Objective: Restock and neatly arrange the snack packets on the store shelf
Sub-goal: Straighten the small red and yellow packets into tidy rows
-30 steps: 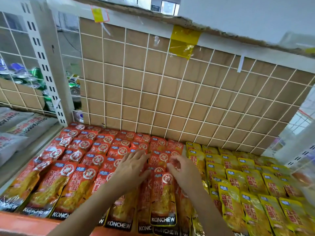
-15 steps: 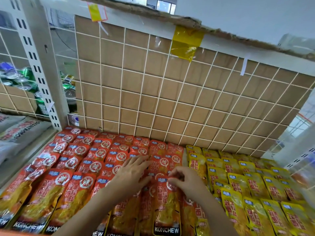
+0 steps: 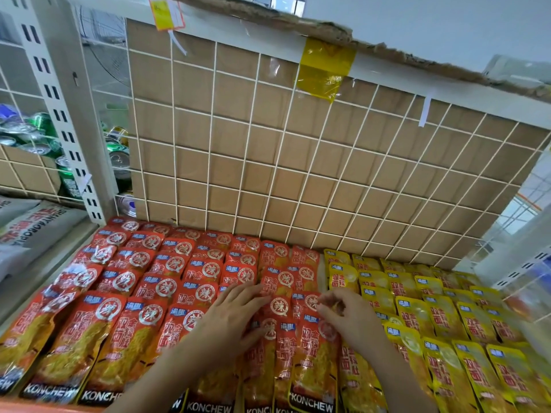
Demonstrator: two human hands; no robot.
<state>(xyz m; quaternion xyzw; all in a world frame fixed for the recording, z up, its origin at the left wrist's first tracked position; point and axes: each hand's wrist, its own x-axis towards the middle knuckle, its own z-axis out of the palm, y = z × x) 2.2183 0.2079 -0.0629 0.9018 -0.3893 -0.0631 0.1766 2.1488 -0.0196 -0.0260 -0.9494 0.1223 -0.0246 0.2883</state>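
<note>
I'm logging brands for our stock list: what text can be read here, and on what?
"KONCHEW": bottom edge of the red packets.
"辣": round seal on the same packets.
Chinese print on the yellow packets: too blurred.
Latin letters on the grey sacks: unclear.
Print on the price tag and cans: too small.

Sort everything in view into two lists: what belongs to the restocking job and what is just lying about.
Job: red KONCHEW packets; yellow packets; left hand, flat on the red ones; right hand, pinching a red packet's top.
Lying about: drink cans; grey sacks; yellow tape; wire grid panel.
</note>
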